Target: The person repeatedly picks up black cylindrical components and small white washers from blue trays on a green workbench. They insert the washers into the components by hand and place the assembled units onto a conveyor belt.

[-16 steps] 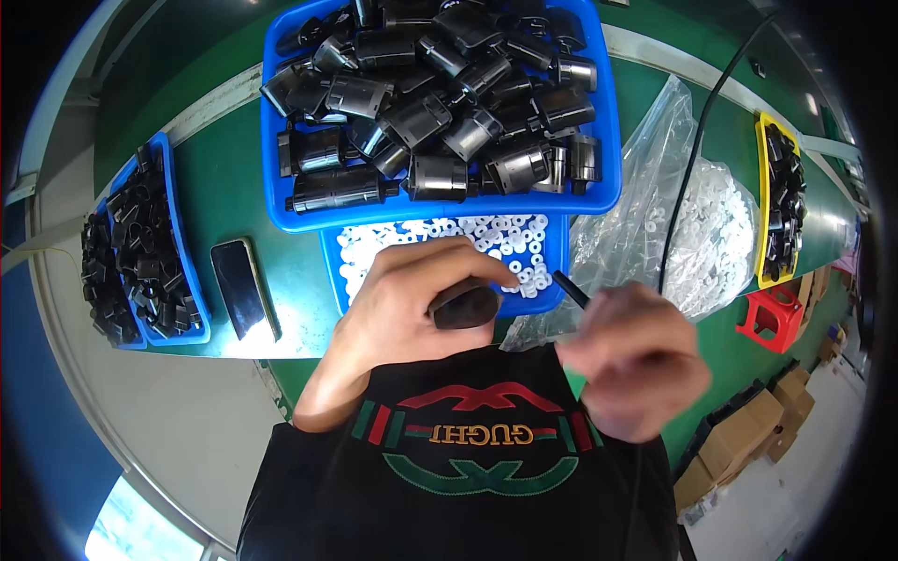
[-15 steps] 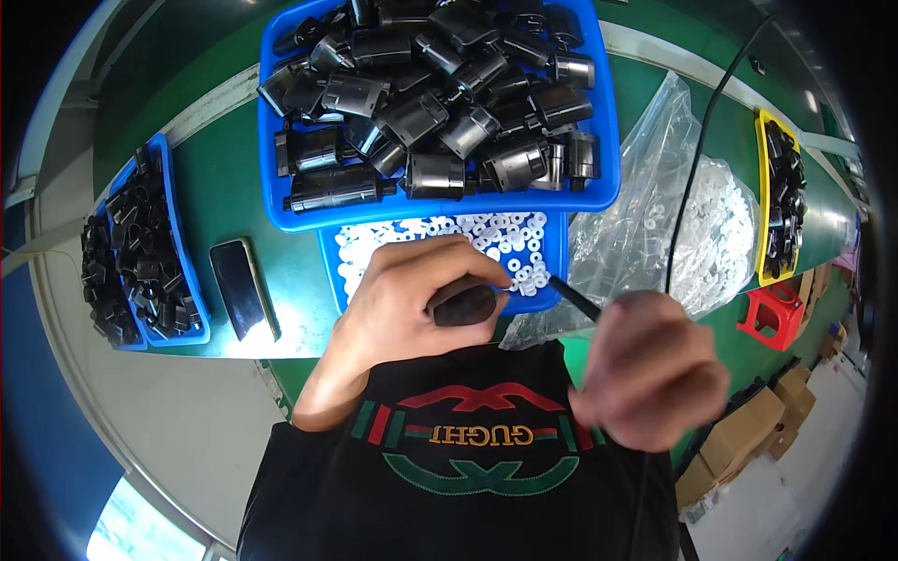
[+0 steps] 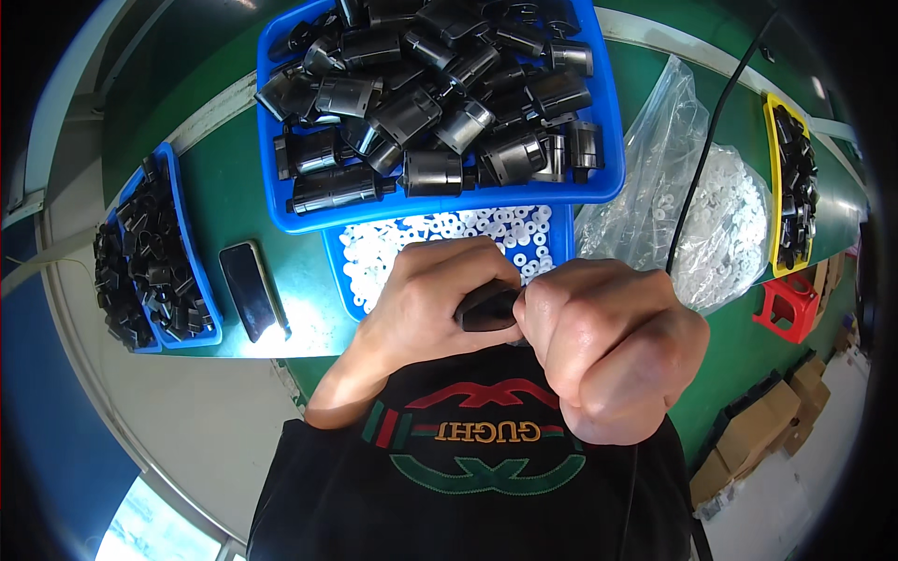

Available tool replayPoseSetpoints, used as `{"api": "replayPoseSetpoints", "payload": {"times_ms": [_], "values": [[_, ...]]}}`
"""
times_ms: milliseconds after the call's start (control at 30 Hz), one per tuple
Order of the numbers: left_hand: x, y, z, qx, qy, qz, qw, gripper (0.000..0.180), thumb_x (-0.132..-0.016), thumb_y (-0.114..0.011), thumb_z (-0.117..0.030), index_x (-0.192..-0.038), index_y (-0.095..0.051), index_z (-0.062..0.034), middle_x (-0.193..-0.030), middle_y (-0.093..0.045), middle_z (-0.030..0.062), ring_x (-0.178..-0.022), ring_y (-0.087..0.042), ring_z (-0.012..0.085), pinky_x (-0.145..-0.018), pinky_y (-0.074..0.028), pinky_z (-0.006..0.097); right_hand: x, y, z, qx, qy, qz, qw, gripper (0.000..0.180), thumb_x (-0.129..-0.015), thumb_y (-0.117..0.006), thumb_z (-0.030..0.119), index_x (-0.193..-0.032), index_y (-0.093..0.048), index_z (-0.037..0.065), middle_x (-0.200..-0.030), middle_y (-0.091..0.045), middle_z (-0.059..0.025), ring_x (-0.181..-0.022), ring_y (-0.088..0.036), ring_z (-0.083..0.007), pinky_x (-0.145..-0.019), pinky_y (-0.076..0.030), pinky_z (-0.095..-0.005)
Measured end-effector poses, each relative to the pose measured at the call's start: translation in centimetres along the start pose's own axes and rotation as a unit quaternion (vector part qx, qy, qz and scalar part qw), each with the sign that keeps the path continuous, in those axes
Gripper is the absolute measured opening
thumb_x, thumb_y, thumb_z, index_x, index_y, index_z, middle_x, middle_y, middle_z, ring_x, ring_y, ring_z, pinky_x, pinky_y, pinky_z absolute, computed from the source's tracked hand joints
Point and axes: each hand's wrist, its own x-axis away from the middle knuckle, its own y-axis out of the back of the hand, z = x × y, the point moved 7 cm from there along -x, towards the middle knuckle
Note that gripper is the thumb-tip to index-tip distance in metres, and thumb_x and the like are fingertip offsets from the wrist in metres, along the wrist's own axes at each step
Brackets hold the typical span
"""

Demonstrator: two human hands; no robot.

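Observation:
My left hand (image 3: 426, 304) is closed around a black plastic housing (image 3: 488, 309), whose dark end points up toward me. Pressed close against the housing's right side is my right hand (image 3: 613, 346), a tight fist. The slim black rod-shaped tool it grips shows only in the earlier frame; now the fist hides it. Behind both hands lies a shallow blue tray (image 3: 339, 271) of small white washers (image 3: 383, 245). A larger blue bin (image 3: 299, 222), heaped with black cylindrical housings (image 3: 435, 173), rests over its far part.
A clear plastic bag (image 3: 716, 220) of white washers lies right, crossed by a black cord (image 3: 702, 159). Blue trays (image 3: 192, 257) of black parts and a phone (image 3: 251, 290) are at left. Far right are a yellow tray (image 3: 774, 187), a red stool (image 3: 788, 307) and cardboard boxes (image 3: 753, 425).
My right hand has moved left and slightly up to meet the housing, and its tool has gone out of sight. My left hand keeps its hold, shifted slightly right in the picture.

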Motion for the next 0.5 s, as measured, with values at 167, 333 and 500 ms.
{"api": "replayPoseSetpoints", "payload": {"times_ms": [167,333,500], "values": [[0.0,-0.3,0.2,0.014,-0.008,-0.007,1.0,0.025,-0.065,-0.083,-0.011,-0.08,-0.064,-0.0037,-0.072,-0.062,0.008,-0.062,-0.062,0.0249,-0.054,-0.048,0.033,0.2,-0.1,-0.3,-0.005,0.008,-0.003,1.0,0.02,-0.062,-0.056,-0.016,-0.064,-0.046,0.002,-0.06,-0.046,-0.0056,-0.048,-0.037,-0.0159,-0.044,-0.027,-0.0299],[-0.1,-0.6,-0.2,-0.025,-0.021,0.026,0.999,0.028,-0.065,-0.082,-0.013,-0.082,-0.062,-0.0028,-0.071,-0.058,0.0088,-0.063,-0.06,0.0277,-0.055,-0.048,0.035,0.0,-0.3,-0.6,0.028,0.022,0.03,0.999,0.024,-0.058,-0.055,-0.018,-0.067,-0.045,0.002,-0.061,-0.048,-0.0049,-0.048,-0.037,-0.0143,-0.039,-0.025,-0.0274],[-0.6,-0.3,-0.1,-0.086,-0.058,0.022,0.994,0.034,-0.064,-0.083,-0.02,-0.082,-0.06,-0.0026,-0.069,-0.054,0.0089,-0.062,-0.058,0.03,-0.055,-0.047,0.038,1.5,0.1,-1.7,0.069,0.033,0.016,0.997,0.025,-0.064,-0.052,-0.02,-0.066,-0.043,0.003,-0.059,-0.043,-0.0024,-0.048,-0.034,-0.0134,-0.04,-0.024,-0.0288]]}}
